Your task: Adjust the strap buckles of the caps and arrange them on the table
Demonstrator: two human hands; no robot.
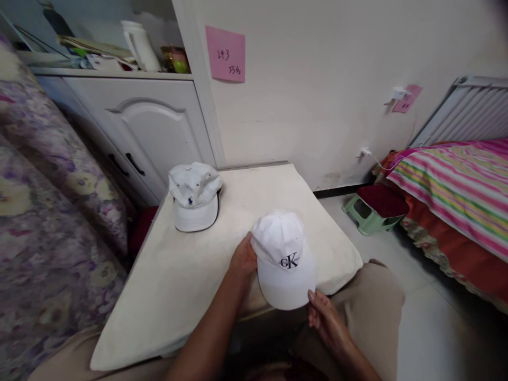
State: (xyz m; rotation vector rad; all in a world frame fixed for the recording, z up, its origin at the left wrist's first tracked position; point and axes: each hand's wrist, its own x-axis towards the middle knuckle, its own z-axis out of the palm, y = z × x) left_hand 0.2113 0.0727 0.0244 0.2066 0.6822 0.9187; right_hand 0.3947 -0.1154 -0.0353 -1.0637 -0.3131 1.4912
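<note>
A white baseball cap [280, 238] with dark "CK" lettering is held at the near edge of the cream-covered table [190, 275], its brim towards me. My left hand [244, 257] grips the cap's left side, with part of its fingers hidden behind the crown. At the brim's right corner, my right hand [323, 312] pinches the edge between thumb and fingers. A second white baseball cap [195, 193], with a small dark blue emblem and dark brim trim, rests at the table's far left.
Behind the table stand a white cabinet [146, 116] and a wall with a pink note [225, 54]. A flowered curtain [51, 227] hangs on the left. To the right are a green stool [371, 211] and a bed with a striped cover [464, 185].
</note>
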